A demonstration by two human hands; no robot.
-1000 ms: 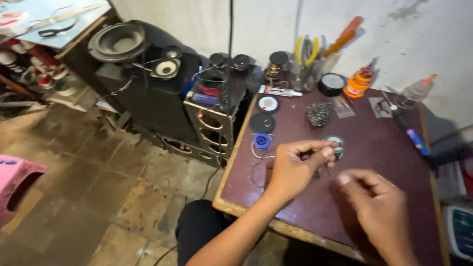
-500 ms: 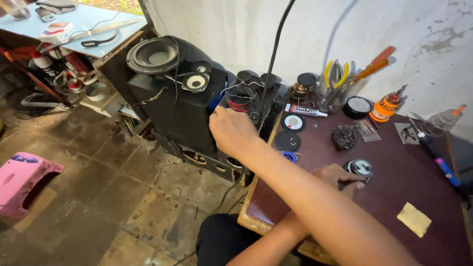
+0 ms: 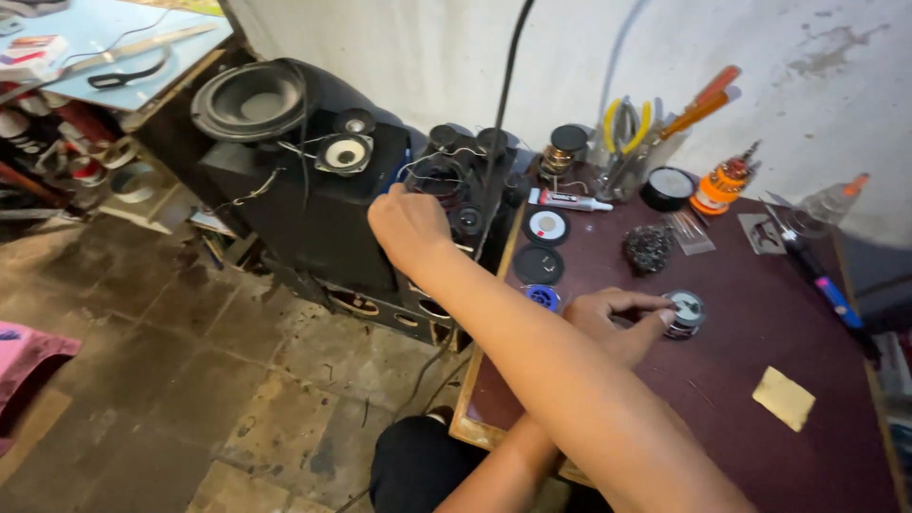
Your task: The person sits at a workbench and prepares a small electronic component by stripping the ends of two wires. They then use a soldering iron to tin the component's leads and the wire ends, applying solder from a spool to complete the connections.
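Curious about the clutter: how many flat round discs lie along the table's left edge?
3, in a row: a black white-centred disc nearest the wall, a plain dark disc next, a small blue disc nearest the person. The arm may hide more.

pliers (image 3: 625,126) in cup | orange screwdriver set (image 3: 719,187) | yellow pad (image 3: 785,397) | pink stool (image 3: 24,356)
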